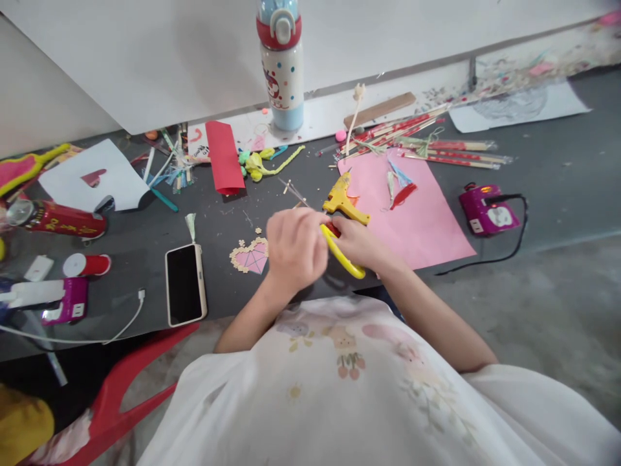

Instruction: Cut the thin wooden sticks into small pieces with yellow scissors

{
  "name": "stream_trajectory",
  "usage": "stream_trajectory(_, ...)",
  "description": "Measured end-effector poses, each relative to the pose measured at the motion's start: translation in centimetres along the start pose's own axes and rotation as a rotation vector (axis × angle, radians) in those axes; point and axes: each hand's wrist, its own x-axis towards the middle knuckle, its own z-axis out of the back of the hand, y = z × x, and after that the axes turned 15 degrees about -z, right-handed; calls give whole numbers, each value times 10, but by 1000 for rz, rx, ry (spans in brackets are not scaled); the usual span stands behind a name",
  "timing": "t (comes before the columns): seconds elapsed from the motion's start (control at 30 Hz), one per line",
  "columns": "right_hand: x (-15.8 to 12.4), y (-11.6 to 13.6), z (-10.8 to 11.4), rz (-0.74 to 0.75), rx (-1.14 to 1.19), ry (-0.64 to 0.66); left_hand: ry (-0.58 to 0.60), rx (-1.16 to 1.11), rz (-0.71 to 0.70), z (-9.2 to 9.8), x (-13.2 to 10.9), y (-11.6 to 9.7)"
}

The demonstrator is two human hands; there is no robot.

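Observation:
My left hand [298, 249] is closed, its knuckles up and its fingertips at the upper end of a yellow curved band [343, 254]. My right hand [358, 243] is closed around the same band from the other side. A small red piece [332, 228] shows between the hands; its kind is unclear. Just beyond them a yellow hot glue gun [343, 199] lies on the table, partly over a pink sheet [412, 220]. Left of my left hand sits a pink heart [251, 255] edged with small beige pieces. My fingers hide part of the band.
A phone [185, 285] and a red thread spool [87, 265] lie to the left, near a red can [58, 219]. At the back stands a water bottle [281, 71]. Red-patterned sticks [436, 152] lie behind the pink sheet. A purple power adapter [489, 210] with a black cord is right.

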Motion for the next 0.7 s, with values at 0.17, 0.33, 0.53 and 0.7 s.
stream_trajectory(0.17,-13,11,8,-22,-1,-37,22,108,184,5,-14,23)
stream_trajectory(0.33,-17,3,7,26,4,-99,38,117,208,4,-24,27)
stream_trajectory(0.53,-18,3,7,49,-22,-88,109,137,131,-3,-32,30)
stream_trajectory(0.7,-20,2,6,91,-36,-80,110,136,113,-5,-37,34)
